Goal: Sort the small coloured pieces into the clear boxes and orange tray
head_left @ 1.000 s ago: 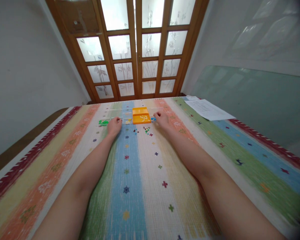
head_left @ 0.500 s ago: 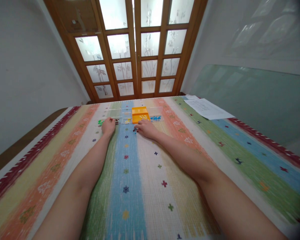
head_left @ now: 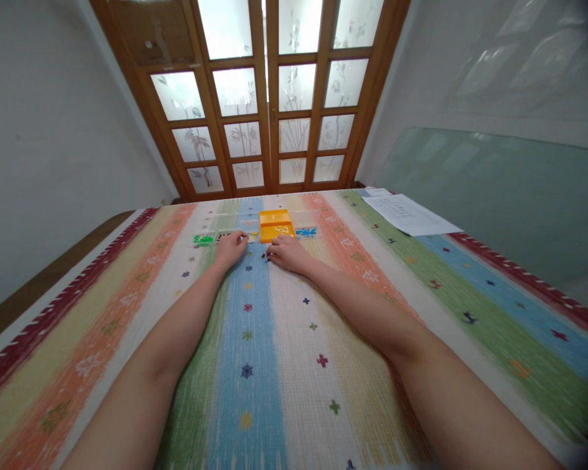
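Observation:
My left hand [head_left: 231,247] is closed in a pinch over the front of the clear compartment boxes, beside small yellow pieces [head_left: 253,235]. Whatever its fingertips hold is too small to name. Just to the right, my right hand [head_left: 285,252] rests on the cloth before an orange tray [head_left: 277,215], its fingers curled and pressed together. Small dark and blue pieces [head_left: 263,256] show at its fingertips, though I cannot make out what is gripped. Green pieces [head_left: 203,239] lie left of my left hand, and blue pieces [head_left: 306,232] sit right of the tray.
A striped, patterned tablecloth [head_left: 247,391] covers the table. Papers [head_left: 408,214] lie at the far right, near a greenish glass panel [head_left: 494,176]. Wooden doors with glass panes [head_left: 294,124] stand beyond the table's far edge.
My left hand has moved right, from beside the green and dark pieces to near the yellow ones, uncovering more green pieces. My right hand stays almost in place.

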### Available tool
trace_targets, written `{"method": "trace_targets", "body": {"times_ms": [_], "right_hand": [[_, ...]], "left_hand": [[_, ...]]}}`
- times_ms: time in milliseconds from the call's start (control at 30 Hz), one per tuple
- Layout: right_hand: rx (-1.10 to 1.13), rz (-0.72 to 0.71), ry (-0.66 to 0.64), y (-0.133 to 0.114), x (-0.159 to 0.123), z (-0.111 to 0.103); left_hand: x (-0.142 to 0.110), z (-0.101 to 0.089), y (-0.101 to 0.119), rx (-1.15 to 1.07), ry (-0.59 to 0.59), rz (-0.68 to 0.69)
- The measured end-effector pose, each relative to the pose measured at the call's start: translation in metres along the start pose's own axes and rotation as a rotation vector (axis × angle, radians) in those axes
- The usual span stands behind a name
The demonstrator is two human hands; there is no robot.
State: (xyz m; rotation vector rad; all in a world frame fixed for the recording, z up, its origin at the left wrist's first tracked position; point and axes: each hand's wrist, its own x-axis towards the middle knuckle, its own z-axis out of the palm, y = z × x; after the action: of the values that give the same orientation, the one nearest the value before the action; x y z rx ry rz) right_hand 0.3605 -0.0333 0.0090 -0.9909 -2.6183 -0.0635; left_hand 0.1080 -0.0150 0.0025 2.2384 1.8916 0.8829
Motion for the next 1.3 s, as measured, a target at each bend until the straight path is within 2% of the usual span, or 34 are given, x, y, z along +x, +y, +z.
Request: {"method": "trace_targets", "body": {"times_ms": [167,267,367,500,633,733,833,933,1133,1200,1300], "right_hand": [[-0.003,0.050,0.016,-0.003,0.002,0.002],[-0.008,0.109,0.055,0.004,0.002,0.001],[0.003,0.225,0.174,0.020,0.001,-0.003],[0.003,0.417,0.342,0.049,-0.005,-0.007],[0.065,0.598,0.415,0.072,-0.013,-0.008],[0.116,0.721,0.452,0.078,-0.016,-0.005],[0.134,0.713,0.448,0.078,-0.015,-0.002],[0.127,0.658,0.422,0.073,-0.013,0.001],[0.093,0.544,0.351,0.057,-0.008,0.007],[0.083,0.507,0.323,0.051,-0.006,0.009],[0.103,0.417,0.259,0.044,-0.005,0.008]], "left_hand": [[-0.006,-0.003,0.011,-0.062,-0.217,0.231],[-0.008,-0.007,0.018,-0.059,-0.298,0.273],[-0.010,-0.009,0.022,-0.039,-0.361,0.290],[-0.012,-0.009,0.025,-0.020,-0.393,0.293],[-0.012,-0.008,0.025,-0.030,-0.385,0.302],[-0.011,-0.007,0.023,-0.031,-0.379,0.319],[-0.010,-0.005,0.020,-0.003,-0.353,0.296],[-0.008,-0.005,0.017,0.043,-0.276,0.223],[-0.002,-0.013,0.005,0.108,0.030,-0.129],[0.000,-0.017,-0.003,0.110,0.089,-0.216],[0.002,-0.021,-0.016,0.124,0.112,-0.310]]}}
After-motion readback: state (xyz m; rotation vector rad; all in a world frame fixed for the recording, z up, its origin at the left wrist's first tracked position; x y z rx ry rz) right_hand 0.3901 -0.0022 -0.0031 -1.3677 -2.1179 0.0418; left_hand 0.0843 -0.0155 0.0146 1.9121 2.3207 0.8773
